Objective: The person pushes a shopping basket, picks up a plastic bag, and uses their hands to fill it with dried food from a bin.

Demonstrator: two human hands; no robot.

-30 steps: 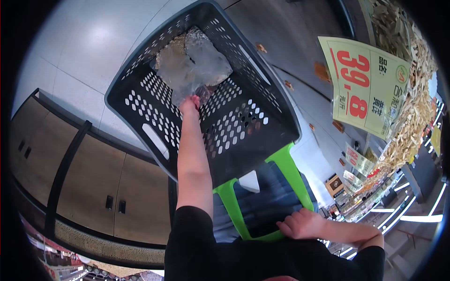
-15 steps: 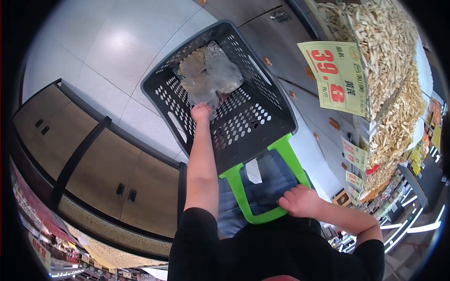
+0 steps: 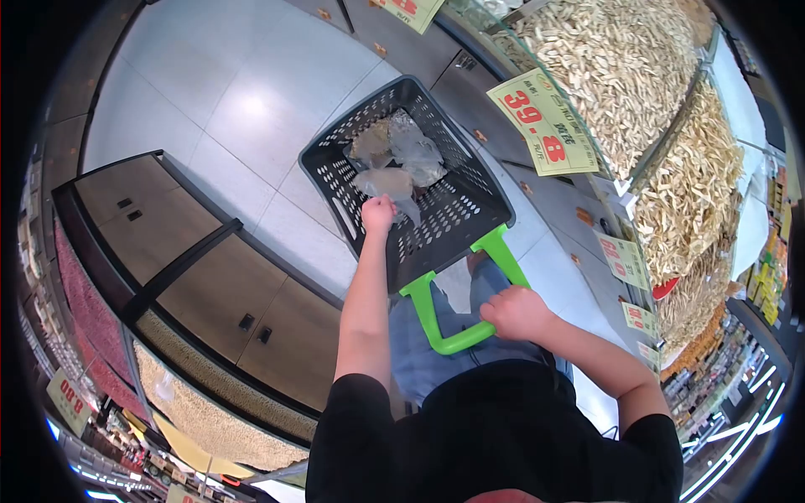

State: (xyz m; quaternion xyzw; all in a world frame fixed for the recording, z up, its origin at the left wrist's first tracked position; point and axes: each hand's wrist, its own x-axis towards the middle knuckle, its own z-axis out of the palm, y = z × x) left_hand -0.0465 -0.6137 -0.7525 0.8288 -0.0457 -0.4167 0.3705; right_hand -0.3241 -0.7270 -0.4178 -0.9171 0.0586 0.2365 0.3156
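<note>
"What has moved since the earlier frame?"

"The view has swung: the shopping basket sits farther right, and more of the display bin of pale slices shows along the right. The clear bag at the left hand now stands out from the others."

"Take the big things first. What is cut off?"

"That bin runs out of view at the far right. On the left, the wooden cabinet is complete at its far end, but its near end passes behind the person's arm. The basket's lower outside is hidden by its own walls."

"And smaller?"

"The green handle shows nearly whole, except where the right hand is closed around it. Inside the basket's far half lie more bags, glossy and crumpled; their contents are hard to make out. A price card is cut by the top edge."

"The bag by the left hand?"

"Rounded, cloudy and pale, with a loose, see-through edge. It appears over the basket, nearer than the other bags; I cannot tell whether it rests on anything. The left hand is curled and grips its near side, fingertips hidden."
</note>
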